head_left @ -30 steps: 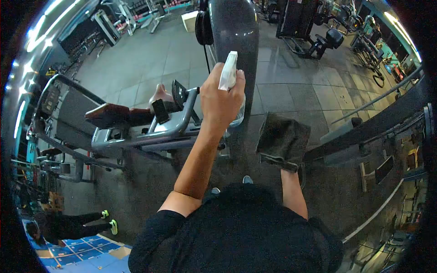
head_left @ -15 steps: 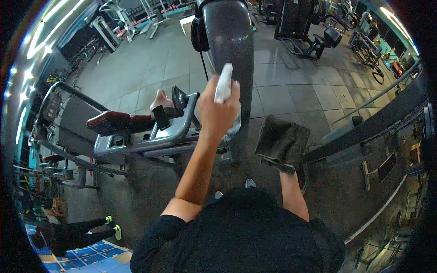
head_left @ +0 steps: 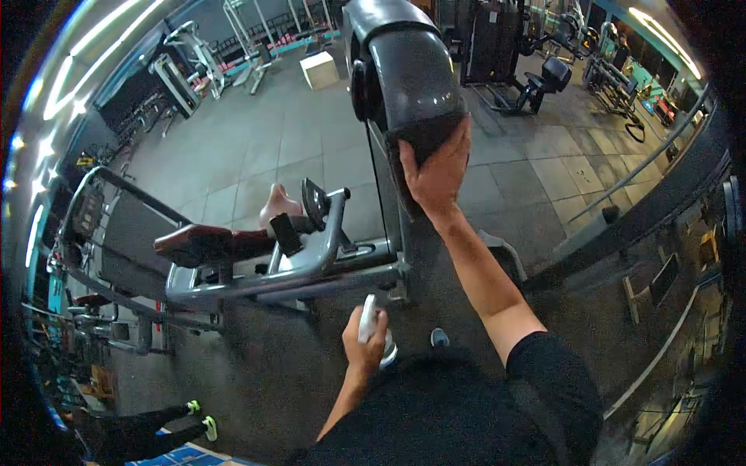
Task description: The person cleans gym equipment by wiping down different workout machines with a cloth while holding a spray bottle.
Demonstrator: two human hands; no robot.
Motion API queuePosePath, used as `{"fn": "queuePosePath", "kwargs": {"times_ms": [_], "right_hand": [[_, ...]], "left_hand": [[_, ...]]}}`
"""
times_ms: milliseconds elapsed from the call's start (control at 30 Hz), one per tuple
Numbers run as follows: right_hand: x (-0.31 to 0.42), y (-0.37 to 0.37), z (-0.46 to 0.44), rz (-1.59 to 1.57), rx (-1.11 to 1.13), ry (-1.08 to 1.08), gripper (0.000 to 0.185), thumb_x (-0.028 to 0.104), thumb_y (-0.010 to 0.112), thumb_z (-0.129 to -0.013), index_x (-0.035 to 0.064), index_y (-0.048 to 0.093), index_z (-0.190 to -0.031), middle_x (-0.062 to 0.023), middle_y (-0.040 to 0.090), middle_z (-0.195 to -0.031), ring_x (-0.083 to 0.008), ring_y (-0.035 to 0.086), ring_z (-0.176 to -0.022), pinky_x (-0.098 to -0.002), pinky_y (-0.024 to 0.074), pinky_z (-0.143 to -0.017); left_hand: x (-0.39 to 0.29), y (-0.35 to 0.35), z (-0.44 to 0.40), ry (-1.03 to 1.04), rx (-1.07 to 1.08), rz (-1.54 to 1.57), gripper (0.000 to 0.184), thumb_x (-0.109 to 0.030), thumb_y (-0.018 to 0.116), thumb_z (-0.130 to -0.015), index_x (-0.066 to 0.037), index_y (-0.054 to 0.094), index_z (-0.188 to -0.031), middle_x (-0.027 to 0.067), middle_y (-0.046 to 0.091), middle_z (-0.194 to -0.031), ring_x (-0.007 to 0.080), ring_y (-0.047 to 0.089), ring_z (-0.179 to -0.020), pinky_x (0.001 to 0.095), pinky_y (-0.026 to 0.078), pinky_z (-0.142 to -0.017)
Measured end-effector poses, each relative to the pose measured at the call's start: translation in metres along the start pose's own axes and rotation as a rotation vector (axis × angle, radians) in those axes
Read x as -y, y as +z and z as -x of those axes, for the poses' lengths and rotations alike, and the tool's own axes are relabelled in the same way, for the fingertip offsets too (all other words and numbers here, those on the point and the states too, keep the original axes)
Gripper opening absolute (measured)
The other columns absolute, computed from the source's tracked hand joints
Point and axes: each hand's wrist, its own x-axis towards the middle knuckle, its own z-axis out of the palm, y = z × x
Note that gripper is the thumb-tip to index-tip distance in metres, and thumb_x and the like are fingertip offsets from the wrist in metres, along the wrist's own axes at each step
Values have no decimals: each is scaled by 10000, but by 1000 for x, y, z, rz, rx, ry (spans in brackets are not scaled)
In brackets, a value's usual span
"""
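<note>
My right hand (head_left: pixel 443 177) presses a dark cloth (head_left: pixel 426 137) against the glossy dark grey upright (head_left: pixel 412 74) of an exercise machine. Its thumb and fingers spread around the front of the upright, over the cloth. Low in front of my body, my left hand (head_left: pixel 357 349) is wrapped around a spray bottle with a white trigger head (head_left: pixel 367 318). Most of the bottle's body is hidden behind the hand.
To the left is the machine's grey frame (head_left: pixel 334 237) with a brown padded seat (head_left: pixel 186 242). A white box (head_left: pixel 319 71) stands on the tiled floor behind. Further machines (head_left: pixel 544 78) line the back right. A person in dark clothes (head_left: pixel 140 431) is at lower left.
My left hand has drawn back and down from the upright with the spray bottle. My right hand has moved forward and up, bringing the cloth onto the upright.
</note>
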Motion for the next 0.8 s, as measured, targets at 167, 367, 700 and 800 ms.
{"fn": "queuePosePath", "kwargs": {"times_ms": [167, 367, 700, 800], "right_hand": [[21, 4, -92, 40, -95, -153, 1049, 560, 692, -905, -168, 241, -1513, -397, 393, -1462, -537, 454, -1322, -585, 388, -1115], [92, 33, -253, 412, 651, 206, 925, 653, 454, -981, -44, 310, -1572, -287, 236, -1659, -463, 223, -1541, -615, 138, -1249], [59, 0, -126, 451, -42, -83, 917, 661, 565, -941, -88, 480, -1462, -304, 417, -1568, -470, 410, -1448, -588, 347, -1176], [17, 8, -52, -8, -367, -260, 801, 466, 714, -927, -105, 451, -1424, -328, 498, -1401, -486, 483, -1319, -567, 381, -1116]], "left_hand": [[24, -32, -9, -41, -86, -24, 144, -172, 723, -950, -34, 682, -955, 78, 661, -812, 172, 642, -713, 327, 509, -656], [22, -49, -38, 18, -106, 26, 101, -116, 698, -962, -20, 670, -951, 67, 656, -803, 138, 627, -699, 303, 504, -632], [41, -60, -24, 1, -20, 137, 118, -133, 703, -976, -20, 669, -978, 40, 662, -821, 87, 615, -725, 250, 489, -633], [45, -72, -16, -56, 78, 17, 110, -118, 709, -974, -24, 683, -1025, 19, 666, -870, 83, 605, -769, 246, 488, -695]]}}
